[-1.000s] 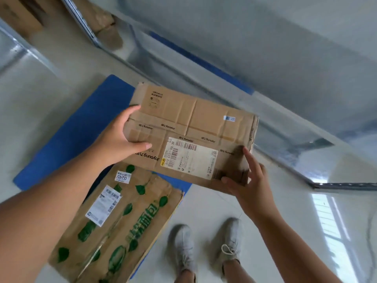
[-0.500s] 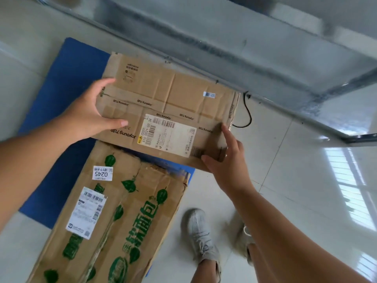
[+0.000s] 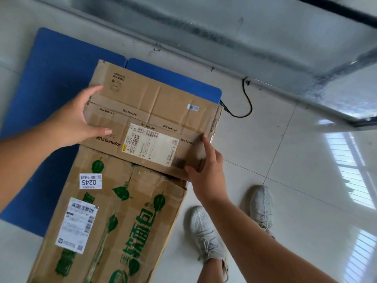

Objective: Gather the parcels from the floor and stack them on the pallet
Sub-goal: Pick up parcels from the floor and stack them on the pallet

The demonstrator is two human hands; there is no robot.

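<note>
Parcel (image 3: 155,117), grasped at its left end by the left hand (image 3: 75,123) and at its near-right corner by the right hand (image 3: 206,176), above the blue pallet (image 3: 53,78) and the green-printed box (image 3: 114,221).

Both forearms were bare to the frame edge; no sleeves, watch or rings showed. Left hand (image 3: 69,127) and right hand (image 3: 206,176) wore no gloves. Feet wore pale grey knit lace-up sneakers (image 3: 206,235), laces tied, ankles bare above them.

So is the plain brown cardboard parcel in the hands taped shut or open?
Shut: the plain brown cardboard parcel has flaps flat under printed tape.
</note>
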